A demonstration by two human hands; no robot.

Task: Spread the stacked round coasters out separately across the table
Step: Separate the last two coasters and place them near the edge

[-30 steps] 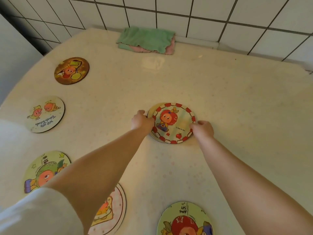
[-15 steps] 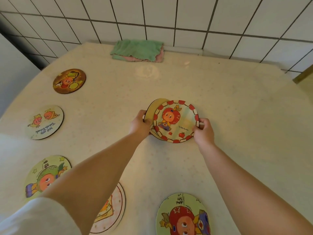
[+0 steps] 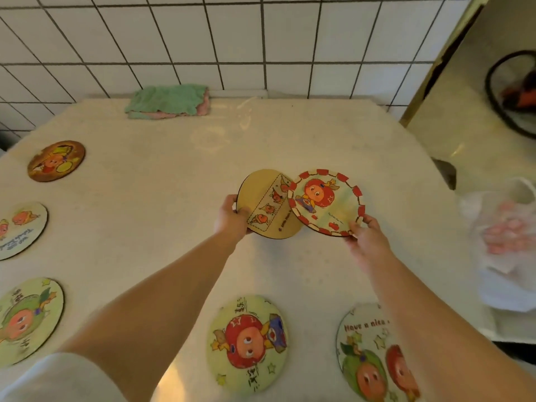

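My left hand (image 3: 232, 217) grips the left rim of a tan coaster (image 3: 262, 203) printed with a strip of small cartoon figures. My right hand (image 3: 366, 233) pinches the lower right rim of a red-bordered coaster (image 3: 324, 203) with a red cartoon face. Both are lifted over the middle of the table, and the red-bordered one overlaps the tan one's right edge. Several other coasters lie flat and apart: a brown one (image 3: 56, 161) at far left, a pale one (image 3: 20, 229) below it, a green one (image 3: 27, 320), a star-hat one (image 3: 249, 343) and a "Have a nice" one (image 3: 374, 358) at the front.
A folded green and pink cloth (image 3: 168, 101) lies at the back of the cream table (image 3: 162, 175) against the white tiled wall. A white plastic bag (image 3: 504, 242) sits off the table's right edge. A dark-rimmed basket (image 3: 510, 91) stands beyond on the right.
The two stacked coasters were lifted off the table and slid apart: the red-bordered one went right with my right hand, uncovering the tan one in my left. The camera view has tilted up and right.
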